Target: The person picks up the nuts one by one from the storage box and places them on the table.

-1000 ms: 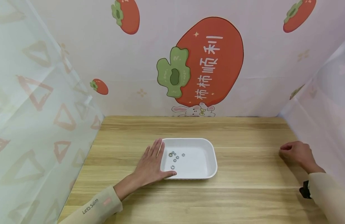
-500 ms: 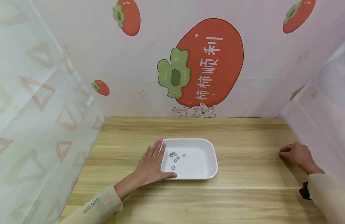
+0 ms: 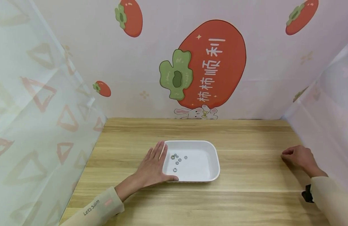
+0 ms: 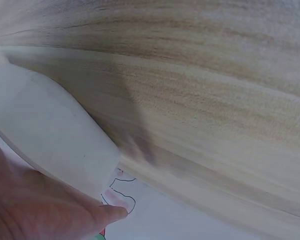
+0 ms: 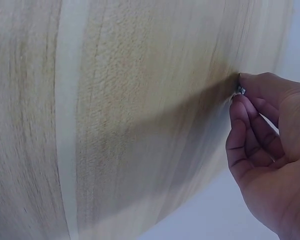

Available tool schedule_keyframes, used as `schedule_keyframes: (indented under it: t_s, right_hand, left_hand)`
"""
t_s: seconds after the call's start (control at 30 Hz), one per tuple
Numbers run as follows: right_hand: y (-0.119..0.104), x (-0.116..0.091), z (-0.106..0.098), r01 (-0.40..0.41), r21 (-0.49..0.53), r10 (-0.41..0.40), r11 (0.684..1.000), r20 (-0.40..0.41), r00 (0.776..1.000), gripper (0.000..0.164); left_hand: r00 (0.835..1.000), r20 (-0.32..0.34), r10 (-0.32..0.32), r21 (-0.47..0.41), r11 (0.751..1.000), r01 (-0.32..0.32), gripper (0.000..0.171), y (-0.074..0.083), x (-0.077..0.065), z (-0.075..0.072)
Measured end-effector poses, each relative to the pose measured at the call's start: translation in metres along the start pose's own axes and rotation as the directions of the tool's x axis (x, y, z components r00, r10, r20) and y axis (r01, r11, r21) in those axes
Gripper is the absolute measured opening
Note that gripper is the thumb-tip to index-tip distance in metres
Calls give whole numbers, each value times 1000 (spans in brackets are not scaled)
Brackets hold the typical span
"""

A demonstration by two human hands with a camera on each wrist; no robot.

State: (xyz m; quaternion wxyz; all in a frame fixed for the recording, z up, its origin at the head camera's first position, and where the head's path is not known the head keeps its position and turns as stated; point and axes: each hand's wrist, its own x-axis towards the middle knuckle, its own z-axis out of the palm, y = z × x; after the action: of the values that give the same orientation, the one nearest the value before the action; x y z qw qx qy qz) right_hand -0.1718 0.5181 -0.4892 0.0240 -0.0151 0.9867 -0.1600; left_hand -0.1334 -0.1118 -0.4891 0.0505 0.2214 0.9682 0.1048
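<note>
Two Scripts: Four Characters on a Wall, Lettering on a Sleeve

In the head view, at 1 o'clock from the centre, a red persimmon (image 3: 233,62) printed on the wall (image 3: 134,69) bears four white characters (image 3: 211,69): 柿柿顺利. They read from 6 towards 12 o'clock, each turned on its side with its top towards 9 o'clock.

Between 7 and 8 o'clock, the person's left sleeve (image 3: 107,208) carries dark lettering (image 3: 91,207), "Let's S?m", climbing towards 2 o'clock. The letter between S and m is unclear. White squiggles on the persimmon's green calyx (image 3: 183,59) cannot be made out as letters.
</note>
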Motion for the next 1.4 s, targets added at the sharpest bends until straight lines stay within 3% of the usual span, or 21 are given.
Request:
schedule_keyframes:
  t_s: [0.2,0.33,0.53,0.77,0.93,1.03,1.2,1.4]
  right_hand:
    - [-4,-1,1,28,-39,-29,999,-42,999,23]
    - [-17,2,1,88,-76,-93,993,-62,994,21]
    - [-65,16,4,224,-91,-235,970,-141,962,21]
    - [-133,25,-1,315,-84,-323,945,-120,939,21]
    - [-175,26,-3,411,-74,-418,909,-178,891,15]
    - [-195,26,-2,454,-65,-457,889,-203,866,12]
    - [-221,26,2,486,-71,-490,871,-210,846,12]
    - [-253,29,7,550,-56,-549,834,-203,811,16]
  left_hand:
    - [1000,3,-2,9,1000,2,140,1,1,-1]
    - [1000,7,-1,4,1000,1,139,2,1,-1]
    - [1000,3,-4,3,1000,4,139,1,0,-2]
    - [1000,-3,2,8,1000,-2,139,1,0,0]
    - [1000,-15,8,7,1000,-8,139,0,0,2]
    - [1000,-27,16,-2,1000,-16,139,0,-1,4]
    - [998,-53,35,-26,999,-36,139,-2,-1,6]
    - [999,-38,23,-8,1000,-24,140,-3,-1,5]
